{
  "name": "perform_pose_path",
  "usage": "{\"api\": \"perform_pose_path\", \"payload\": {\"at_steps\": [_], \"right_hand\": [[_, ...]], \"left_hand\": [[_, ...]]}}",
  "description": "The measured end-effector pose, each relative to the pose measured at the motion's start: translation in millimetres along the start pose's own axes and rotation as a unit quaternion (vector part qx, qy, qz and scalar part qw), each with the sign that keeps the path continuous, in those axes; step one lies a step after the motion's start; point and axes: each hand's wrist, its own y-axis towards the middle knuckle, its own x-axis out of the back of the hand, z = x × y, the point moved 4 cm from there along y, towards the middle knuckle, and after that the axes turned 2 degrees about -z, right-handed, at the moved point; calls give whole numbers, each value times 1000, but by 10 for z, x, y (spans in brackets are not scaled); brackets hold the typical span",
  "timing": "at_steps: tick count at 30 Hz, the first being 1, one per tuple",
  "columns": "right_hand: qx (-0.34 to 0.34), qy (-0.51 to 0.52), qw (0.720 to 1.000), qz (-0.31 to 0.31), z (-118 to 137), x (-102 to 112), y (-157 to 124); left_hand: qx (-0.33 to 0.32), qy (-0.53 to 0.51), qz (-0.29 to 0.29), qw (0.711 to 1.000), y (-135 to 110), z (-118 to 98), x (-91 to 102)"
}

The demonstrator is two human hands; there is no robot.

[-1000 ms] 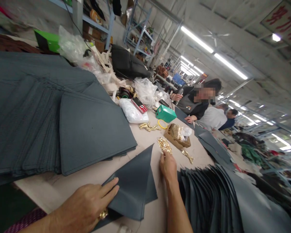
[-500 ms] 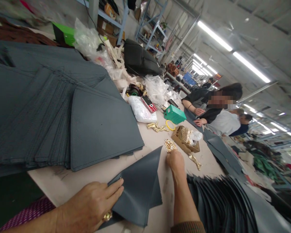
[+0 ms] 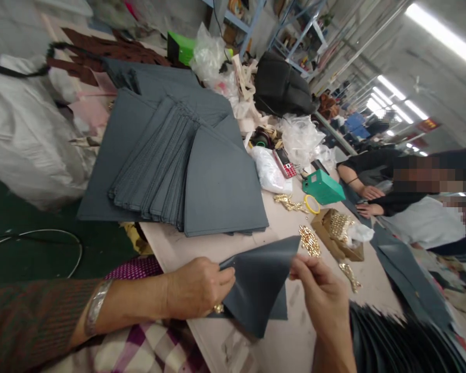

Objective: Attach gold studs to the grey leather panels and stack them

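A dark grey leather-like piece [image 3: 262,280], folded over on itself, lies at the table's near edge. My left hand [image 3: 200,287] pinches its left side between thumb and fingers; a bit of gold metal shows below that hand. At the piece's right edge is my right hand [image 3: 322,285], fingertips pressed together. Whatever sits between those fingertips is too small to make out. Just beyond them lies a loose pile of small gold metal parts [image 3: 309,241].
To the left rises a fanned stack of grey panels [image 3: 225,181]. A cardboard box [image 3: 337,235] of gold chain, a yellow ring [image 3: 311,204] and a green box [image 3: 323,186] stand farther back. More dark strips [image 3: 399,336] lie at right. A co-worker [image 3: 380,181] sits across.
My right hand has come back from the gold pile to the edge of the leather-like piece. My left fingers have closed from lying flat into a pinch. The view has swung left.
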Motion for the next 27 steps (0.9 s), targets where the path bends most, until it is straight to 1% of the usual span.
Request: {"api": "perform_pose_path", "payload": {"at_steps": [1,3,5,7,9,12,18,24,27], "right_hand": [[3,19,998,60,92,-200,-128],[8,2,986,164,208,-580,-323],[22,-52,974,219,245,-847,-410],[34,-101,965,239,242,-978,-409],[31,-124,959,253,234,-1016,-375],[16,-138,953,269,245,-1011,-328],[-23,-169,948,267,254,-1043,-286],[-52,-158,951,261,226,-1050,-273],[-83,-162,945,270,193,-1058,-245]], "left_hand": [[-6,-1,4,1000,0,-5,-6],[-15,-6,12,1000,-2,-11,-20],[-14,-7,15,1000,-5,-10,-27],[-18,-8,16,1000,-9,-12,-26],[-20,-10,15,1000,-11,-13,-19],[-16,-14,14,1000,-11,-11,-7],[-8,-24,9,1000,-14,-11,13],[-6,-30,5,1000,-19,-4,7],[-4,-38,9,999,-19,-3,-7]]}}
